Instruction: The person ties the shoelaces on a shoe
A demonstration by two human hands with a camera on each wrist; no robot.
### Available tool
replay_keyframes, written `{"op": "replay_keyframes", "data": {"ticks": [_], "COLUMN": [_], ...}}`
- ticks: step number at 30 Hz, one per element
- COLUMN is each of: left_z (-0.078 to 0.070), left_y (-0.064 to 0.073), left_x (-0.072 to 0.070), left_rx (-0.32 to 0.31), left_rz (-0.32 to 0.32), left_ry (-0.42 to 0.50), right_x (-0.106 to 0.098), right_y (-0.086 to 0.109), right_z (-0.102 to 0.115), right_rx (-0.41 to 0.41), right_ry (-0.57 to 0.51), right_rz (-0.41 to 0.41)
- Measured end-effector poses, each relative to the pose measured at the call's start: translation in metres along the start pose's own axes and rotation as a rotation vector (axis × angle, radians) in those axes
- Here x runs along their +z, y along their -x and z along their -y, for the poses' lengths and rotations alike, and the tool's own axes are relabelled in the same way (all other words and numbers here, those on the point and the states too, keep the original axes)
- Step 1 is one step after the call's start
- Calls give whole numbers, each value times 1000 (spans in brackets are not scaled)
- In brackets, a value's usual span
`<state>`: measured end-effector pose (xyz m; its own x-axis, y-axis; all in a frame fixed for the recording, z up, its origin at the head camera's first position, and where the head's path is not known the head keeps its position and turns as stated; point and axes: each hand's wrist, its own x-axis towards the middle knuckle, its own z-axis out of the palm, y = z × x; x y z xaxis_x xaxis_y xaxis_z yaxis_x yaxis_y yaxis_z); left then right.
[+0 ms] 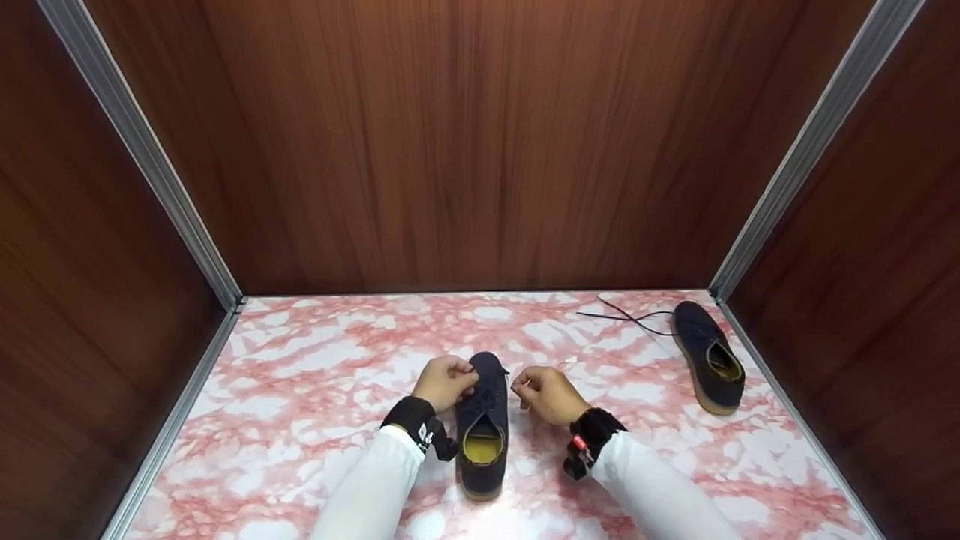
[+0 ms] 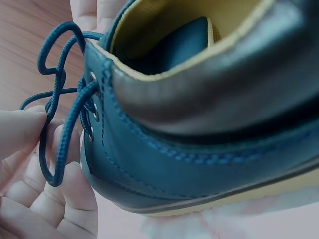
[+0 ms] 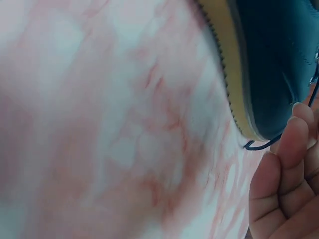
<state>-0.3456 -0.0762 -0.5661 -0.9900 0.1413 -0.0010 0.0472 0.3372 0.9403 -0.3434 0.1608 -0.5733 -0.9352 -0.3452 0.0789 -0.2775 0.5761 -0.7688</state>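
A navy lace-up shoe with a yellow lining stands in front of me, toe pointing away. My left hand is at its left side, pinching the blue shoelace between thumb and fingers beside the eyelets. Loops of the lace hang around those fingers. To the right of the shoe is my right hand, its fingers bent and the thumb near the index finger. In the right wrist view its fingertips overlap the shoe's side, close to a thin dark lace; I cannot tell whether they hold it.
A second navy shoe stands at the back right, its loose laces trailing left over the red-and-white marbled surface. Brown wood-grain panels with grey metal edge strips enclose the back and both sides.
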Motion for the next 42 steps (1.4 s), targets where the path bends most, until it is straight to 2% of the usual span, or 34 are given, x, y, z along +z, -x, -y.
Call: {"op": "replay_keyframes", "data": {"ticks": [4,12,16,21,27,30,33,37,42], "left_z": [0,0,0,0,1,1,-1,-2,-6], "left_y": [0,1,0,-1,-1,-1,0,2,2], "left_x": [0,1,1,0,-1,-1,-2,-2,-2], "left_rx": [-4,3,12,6,-1,-6,-20,-47,-18], "left_rz": [-1,13,13,11,4,2,-2,-30,-63], "left_ry": [21,24,24,35,42,58,84,126,178], "right_x": [7,22,26,26,23,20,14,4,-14], "right_y": [-5,-13,-15,-18,-17,-15,-13,-12,-12], "right_z": [5,12,13,14,13,8,2,-4,-1], "right_rx": [73,265,314,338,316,304,328,370,380], "right_ry": [-78,-146,-193,-205,-141,-154,-302,-613,-930], "right_rz": [-9,-40,-24,-12,-4,-25,-56,-123,-207]}}
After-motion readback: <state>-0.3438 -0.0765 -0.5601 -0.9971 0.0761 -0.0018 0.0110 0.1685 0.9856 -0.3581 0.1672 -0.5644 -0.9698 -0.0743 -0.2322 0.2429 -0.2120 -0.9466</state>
